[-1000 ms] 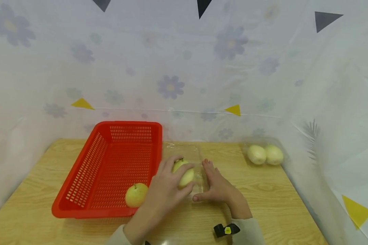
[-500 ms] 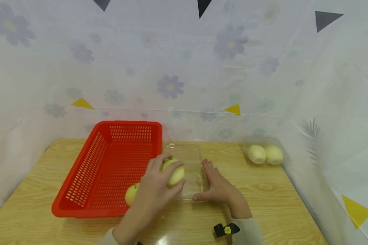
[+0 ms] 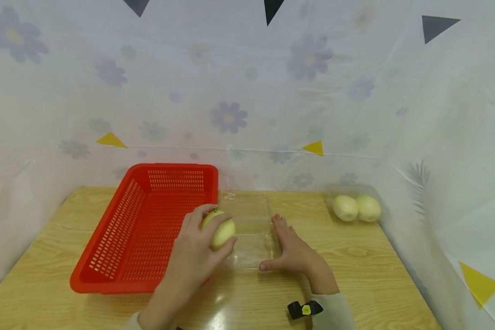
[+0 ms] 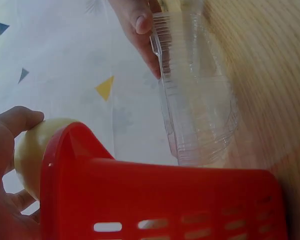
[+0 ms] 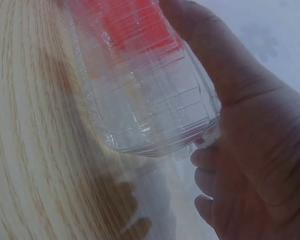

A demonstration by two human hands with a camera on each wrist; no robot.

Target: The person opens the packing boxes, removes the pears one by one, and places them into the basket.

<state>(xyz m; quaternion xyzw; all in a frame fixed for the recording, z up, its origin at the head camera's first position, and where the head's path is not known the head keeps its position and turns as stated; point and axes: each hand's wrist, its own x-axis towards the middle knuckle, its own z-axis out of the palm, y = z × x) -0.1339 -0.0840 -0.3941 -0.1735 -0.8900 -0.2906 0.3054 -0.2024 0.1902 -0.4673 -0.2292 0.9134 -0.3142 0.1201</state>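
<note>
A pale yellow pear point(image 3: 222, 231), stem upward, is gripped between the thumb and fingers of my left hand point(image 3: 189, 252) over the right rim of the red plastic basket point(image 3: 103, 288). In the left wrist view, the basket's rim partly covers the held pear point(image 4: 30, 155). To the right of the basket stands a clear plastic clamshell box point(image 4: 200, 110), its lid folded back. My right hand point(image 3: 294, 254) rests against the box's right side, fingers extended and thumb spread toward the near corner. The left hand and forearm hide the near right part of the basket.
At the back right of the wooden table point(image 3: 354, 279) sits another clear box with two pears point(image 3: 368, 208) in it. A patterned white sheet point(image 3: 247, 82) hangs behind and at both sides of the table.
My left hand has carried the pear leftward from above the clear box to the basket's rim. Another pear inside the basket is now hidden behind that hand. The right hand has stayed put.
</note>
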